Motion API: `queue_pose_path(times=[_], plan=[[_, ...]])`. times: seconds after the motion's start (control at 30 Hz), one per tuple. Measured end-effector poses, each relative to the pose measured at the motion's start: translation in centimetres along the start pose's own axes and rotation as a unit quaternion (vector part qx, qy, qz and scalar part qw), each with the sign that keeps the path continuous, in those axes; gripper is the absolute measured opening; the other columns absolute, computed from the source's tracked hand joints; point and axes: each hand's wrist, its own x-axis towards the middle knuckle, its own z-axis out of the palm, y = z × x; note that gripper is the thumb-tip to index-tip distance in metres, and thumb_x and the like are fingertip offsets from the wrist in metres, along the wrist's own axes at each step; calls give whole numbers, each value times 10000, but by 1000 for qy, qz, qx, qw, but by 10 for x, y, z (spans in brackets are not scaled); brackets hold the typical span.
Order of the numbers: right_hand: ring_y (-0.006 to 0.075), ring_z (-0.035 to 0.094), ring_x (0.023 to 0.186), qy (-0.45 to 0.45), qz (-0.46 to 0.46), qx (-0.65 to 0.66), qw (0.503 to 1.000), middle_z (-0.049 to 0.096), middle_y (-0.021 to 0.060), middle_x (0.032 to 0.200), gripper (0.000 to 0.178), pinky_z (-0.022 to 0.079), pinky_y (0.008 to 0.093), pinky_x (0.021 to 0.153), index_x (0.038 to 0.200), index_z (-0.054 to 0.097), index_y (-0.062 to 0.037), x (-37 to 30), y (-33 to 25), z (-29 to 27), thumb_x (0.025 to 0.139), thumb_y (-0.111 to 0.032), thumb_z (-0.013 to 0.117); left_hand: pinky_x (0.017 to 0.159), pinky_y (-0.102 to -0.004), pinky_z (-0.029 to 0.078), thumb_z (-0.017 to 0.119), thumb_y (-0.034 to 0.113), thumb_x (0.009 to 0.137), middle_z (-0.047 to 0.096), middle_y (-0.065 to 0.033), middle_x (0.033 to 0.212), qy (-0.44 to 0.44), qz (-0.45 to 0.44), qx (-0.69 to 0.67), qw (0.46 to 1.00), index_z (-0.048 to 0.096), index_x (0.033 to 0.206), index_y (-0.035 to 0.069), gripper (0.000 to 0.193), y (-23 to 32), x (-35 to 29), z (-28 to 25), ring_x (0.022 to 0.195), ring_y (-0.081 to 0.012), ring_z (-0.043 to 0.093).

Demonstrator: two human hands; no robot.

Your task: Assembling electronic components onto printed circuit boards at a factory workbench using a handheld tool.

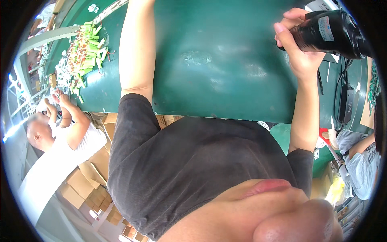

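My right hand (296, 42) is closed around a thick black cylindrical device (328, 34) with a ribbed section and a pale blue label. I cannot make out exactly what kind of device it is; it is held above the green tabletop (217, 88), tilted toward the right. Behind it, a white box (322, 5) is partly hidden. My left forearm (137, 48) reaches over the table and leaves the picture at the top, so my left hand is out of sight.
At the left lies a heap of green cylindrical cells (90, 48) with wires. A co-worker in white (76, 133) sits beyond it, hands near the heap. On the right are a black power adapter (346, 105) with cable and another person's grey shirt (360, 161). Cardboard boxes (80, 187) stand below left.
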Motion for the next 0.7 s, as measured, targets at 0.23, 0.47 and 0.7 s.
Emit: queue_pose_path(times=[0.23,0.47,0.7], plan=[[57,527,678,3,25,-75,997,556,-19,802,323,431,219,640,1149,524,-26,-3,-11,11,901,100,687,646,-320,544,713,35,886,733,-145,744,-56,6,-12,998,752,999,-64,155,28,-18,-14,684,-173,691],[51,525,710,-8,-44,-42,998,561,-13,791,453,407,205,661,1263,488,8,7,-3,8,873,116,692,687,-352,548,724,42,858,724,-203,832,-99,160,-1,982,736,955,-43,130,48,-55,-6,727,-260,708],[109,536,550,87,15,13,996,584,35,722,453,438,253,533,1284,454,-2,17,-32,1,887,64,662,742,-488,527,663,18,859,683,-196,949,-168,210,-4,963,682,959,-4,105,46,-110,54,875,-435,653]])
